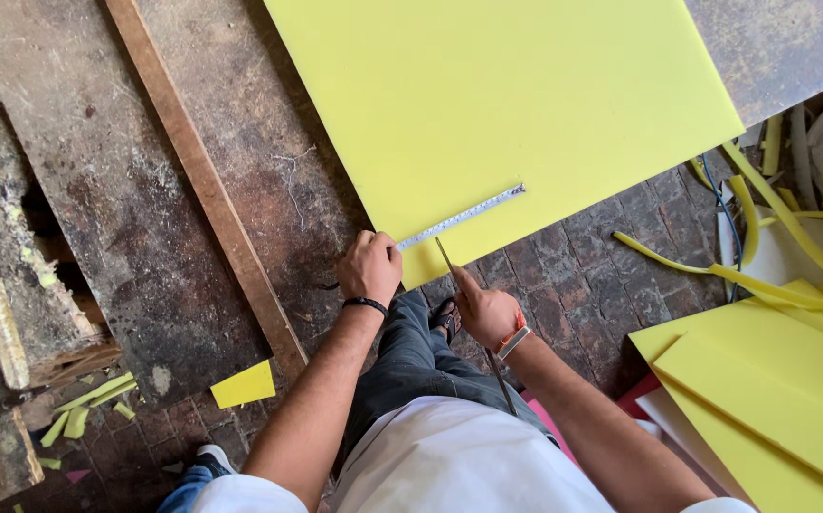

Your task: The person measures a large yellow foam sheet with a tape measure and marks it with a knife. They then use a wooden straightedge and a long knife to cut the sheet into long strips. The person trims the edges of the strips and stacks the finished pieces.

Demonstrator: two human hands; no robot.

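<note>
Head view looked straight down on one large yellow foam sheet (506, 104) lying on a worn, dark worktop (145, 190), its near corner overhanging a brick floor (601, 275). One steel tape measure blade (462, 218) ran flat along the sheet's near edge. The left hand (369, 267) was closed in a fist over the tape's near end at the sheet's corner, pinning it. The right hand (487, 314) gripped one long, thin tool (448, 262), a blade or scriber as far as the narrow shape allowed a guess, its tip touching the sheet just beside the tape.

To do this step well, I judged the tape needed to stay pressed flat and parallel to the edge, with the tip set right against the chosen graduation and the mark kept short and light.

Counted: two hands, one tape, one tool, one sheet on the worktop. At lower right lay a stack of at least two more yellow sheets (763, 389), with several loose yellow offcut strips (782, 218) beyond. One small yellow scrap (243, 385) sat on the floor.
</note>
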